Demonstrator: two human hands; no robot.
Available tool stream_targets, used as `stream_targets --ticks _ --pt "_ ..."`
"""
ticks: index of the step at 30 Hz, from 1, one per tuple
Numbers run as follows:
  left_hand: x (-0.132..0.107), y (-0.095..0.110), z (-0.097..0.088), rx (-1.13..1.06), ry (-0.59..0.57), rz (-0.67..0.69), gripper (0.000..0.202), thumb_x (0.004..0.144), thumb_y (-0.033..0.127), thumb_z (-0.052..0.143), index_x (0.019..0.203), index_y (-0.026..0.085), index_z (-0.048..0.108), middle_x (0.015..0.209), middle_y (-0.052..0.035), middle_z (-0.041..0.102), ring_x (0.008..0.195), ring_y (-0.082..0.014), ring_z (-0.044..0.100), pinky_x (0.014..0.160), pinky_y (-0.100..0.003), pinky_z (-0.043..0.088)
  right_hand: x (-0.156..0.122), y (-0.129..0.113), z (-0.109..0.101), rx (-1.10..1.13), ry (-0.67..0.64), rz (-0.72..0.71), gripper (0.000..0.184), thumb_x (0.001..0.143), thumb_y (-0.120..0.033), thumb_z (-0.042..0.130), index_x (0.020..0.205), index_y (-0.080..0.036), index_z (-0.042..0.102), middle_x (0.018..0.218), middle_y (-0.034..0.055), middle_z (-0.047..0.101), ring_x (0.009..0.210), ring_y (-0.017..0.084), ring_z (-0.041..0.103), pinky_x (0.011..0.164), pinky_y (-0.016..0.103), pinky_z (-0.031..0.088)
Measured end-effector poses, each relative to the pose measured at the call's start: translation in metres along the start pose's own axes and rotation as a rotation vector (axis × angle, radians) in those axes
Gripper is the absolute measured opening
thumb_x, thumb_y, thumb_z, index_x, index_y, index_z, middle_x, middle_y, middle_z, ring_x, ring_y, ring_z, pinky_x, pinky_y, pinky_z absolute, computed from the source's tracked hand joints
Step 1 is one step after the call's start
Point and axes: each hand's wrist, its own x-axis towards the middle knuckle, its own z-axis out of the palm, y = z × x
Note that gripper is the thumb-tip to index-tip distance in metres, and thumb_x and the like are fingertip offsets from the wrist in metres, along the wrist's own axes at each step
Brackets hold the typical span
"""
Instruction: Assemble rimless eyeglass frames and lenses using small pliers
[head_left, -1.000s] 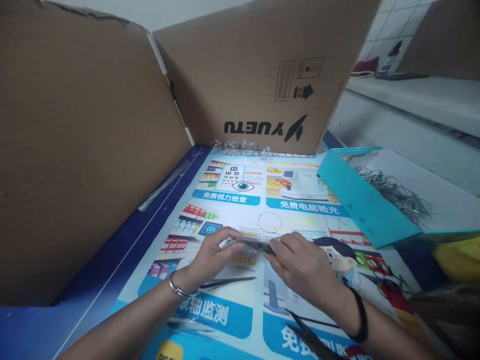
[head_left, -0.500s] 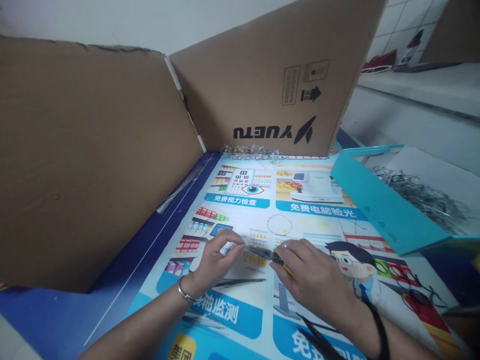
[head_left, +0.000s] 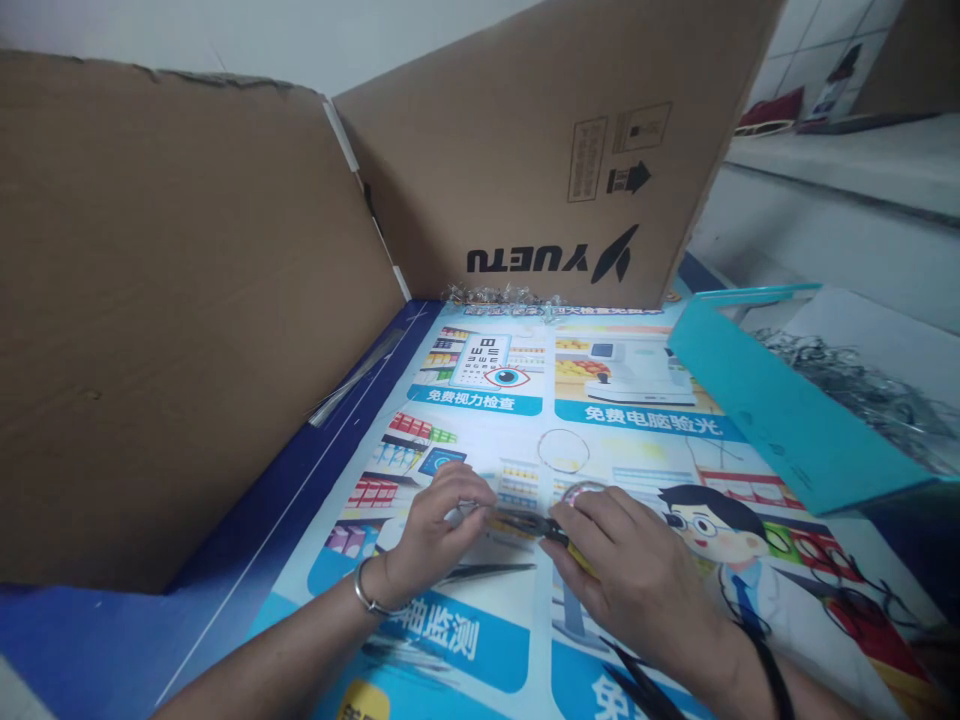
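Observation:
My right hand [head_left: 637,575] is closed around the yellow-and-black handles of a pair of pliers [head_left: 529,523], whose jaws point left at my other hand. Thumb and forefinger of my left hand [head_left: 431,530] pinch a thin piece of wire [head_left: 466,505], right by the plier tips. The wire is small, and its far end is hard to make out. Below the pliers, a slim dark pointed tool [head_left: 491,572] lies on the printed sheet. A thin wire ring [head_left: 564,452] rests beyond my hands.
Upright cardboard panels [head_left: 187,300] stand at the left and back. Clear small pieces [head_left: 502,296] line the back panel's foot. At right, a turquoise box [head_left: 780,410] holds tangled wire pieces [head_left: 847,380]. Wire strips [head_left: 356,380] lie at left; black-handled scissors-like blades [head_left: 637,680] sit near my right wrist.
Both hands stay close together. The plier jaws look slightly further apart, and my left fingertips have shifted a little at the tips. The view has moved slightly.

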Motion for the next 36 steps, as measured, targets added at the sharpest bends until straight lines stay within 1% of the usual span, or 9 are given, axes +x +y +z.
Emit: stream_targets --ticks 4,9,16,19,22,26,28,32,36 --pt "0.001 0.000 0.000 0.001 -0.017 0.019 0.013 0.080 0.009 0.055 0.085 0.019 0.060 0.075 -0.0037 0.065 0.074 -0.0162 0.059 0.078 -0.037 0.045 -0.001 0.001 0.003 -0.010 0.007 0.011 0.016 0.086 -0.027 0.052 0.089 -0.016 0.063 0.077 0.0088 0.060 0.080 0.022 0.055 0.070 0.034 0.043" --pt "0.003 0.002 0.000 0.009 -0.004 0.040 0.014 0.079 0.008 0.057 0.086 0.019 0.061 0.074 -0.0034 0.065 0.074 -0.0162 0.061 0.080 -0.038 0.045 -0.003 0.002 0.006 -0.039 -0.028 0.010 0.018 0.086 -0.029 0.051 0.089 -0.016 0.063 0.077 0.0087 0.060 0.078 0.022 0.054 0.069 0.034 0.042" --pt "0.002 0.001 0.001 -0.018 0.020 -0.017 0.011 0.079 0.010 0.060 0.085 0.019 0.060 0.076 -0.0033 0.067 0.073 -0.0156 0.061 0.082 -0.038 0.045 -0.005 0.005 0.009 -0.089 -0.038 -0.004 0.018 0.087 -0.031 0.051 0.089 -0.016 0.062 0.077 0.0081 0.060 0.078 0.022 0.054 0.068 0.034 0.039" --pt "0.001 -0.002 0.000 -0.025 0.017 0.004 0.012 0.079 0.008 0.060 0.084 0.020 0.059 0.078 -0.0032 0.068 0.076 -0.0156 0.062 0.084 -0.039 0.045 -0.005 0.005 0.009 -0.113 -0.047 -0.006 0.016 0.087 -0.029 0.052 0.090 -0.017 0.061 0.077 0.0075 0.060 0.078 0.022 0.053 0.067 0.034 0.037" --pt "0.001 -0.004 -0.002 -0.004 -0.021 0.042 0.013 0.080 0.008 0.059 0.086 0.020 0.060 0.082 -0.0037 0.069 0.078 -0.0160 0.063 0.086 -0.039 0.045 -0.005 0.006 0.009 -0.145 -0.060 -0.006 0.015 0.086 -0.029 0.054 0.092 -0.017 0.061 0.078 0.0071 0.059 0.078 0.022 0.052 0.066 0.034 0.036" --pt "0.004 -0.005 -0.005 0.075 -0.079 0.106 0.012 0.080 0.013 0.061 0.091 0.020 0.062 0.085 -0.0047 0.068 0.082 -0.0170 0.062 0.082 -0.036 0.045 -0.006 0.007 0.010 -0.199 -0.096 -0.008 0.015 0.086 -0.030 0.053 0.092 -0.018 0.061 0.078 0.0071 0.058 0.076 0.021 0.050 0.064 0.034 0.034" --pt "0.005 -0.005 -0.007 0.168 -0.077 0.147 0.014 0.080 0.015 0.062 0.092 0.020 0.063 0.084 -0.0048 0.066 0.081 -0.0171 0.060 0.077 -0.035 0.045 -0.007 0.008 0.010 -0.265 -0.110 -0.026 0.016 0.086 -0.029 0.053 0.094 -0.018 0.061 0.080 0.0076 0.058 0.075 0.021 0.049 0.063 0.034 0.033" --pt "0.005 -0.006 -0.009 0.343 -0.068 0.223 0.021 0.080 0.013 0.059 0.099 0.021 0.063 0.075 -0.0028 0.060 0.073 -0.0155 0.054 0.070 -0.034 0.042 -0.009 0.009 0.008 -0.412 -0.116 -0.072 0.023 0.083 -0.026 0.056 0.103 -0.016 0.059 0.086 0.0087 0.059 0.076 0.023 0.048 0.063 0.036 0.032" --pt "0.001 -0.006 -0.009 0.394 -0.121 0.235 0.029 0.080 0.009 0.056 0.105 0.023 0.061 0.076 -0.0018 0.061 0.073 -0.0151 0.053 0.070 -0.033 0.040 -0.008 0.008 0.007 -0.445 -0.140 -0.082 0.022 0.080 -0.023 0.058 0.102 -0.016 0.060 0.083 0.0073 0.058 0.075 0.023 0.047 0.064 0.036 0.031"
